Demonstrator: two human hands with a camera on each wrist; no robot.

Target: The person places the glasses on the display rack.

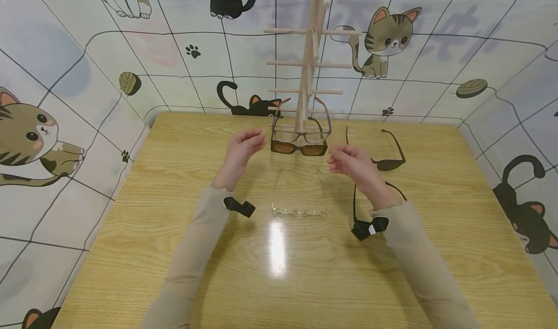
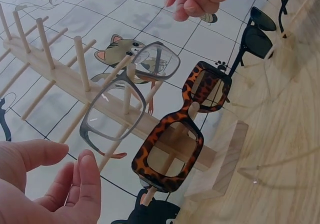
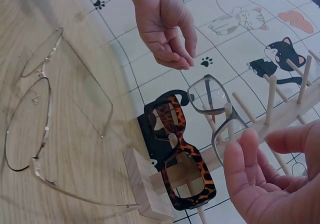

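Grey-framed clear glasses [image 1: 285, 136] with orange-brown temple tips sit on a wooden peg stand [image 1: 306, 67]. Just below them on the stand are tortoiseshell sunglasses [image 2: 146, 156] with brown lenses. My left hand [image 1: 242, 149] is held in the air left of both pairs, its fingers relaxed and slightly bent, holding nothing. To their right hovers my right hand [image 1: 353, 166], also with nothing between its loosely bent fingers. In the right wrist view its fingertips overlap the grey frame, but the left wrist view shows the hand apart from it.
Thin gold wire-rimmed glasses [image 1: 301, 212] lie on the wooden table [image 1: 131, 251] in front of the stand. Black sunglasses [image 1: 389, 164] rest at the right, and another dark pair [image 1: 354, 203] lies partly under my right forearm. Bare pegs [image 1: 287, 31] stick out higher up the stand.
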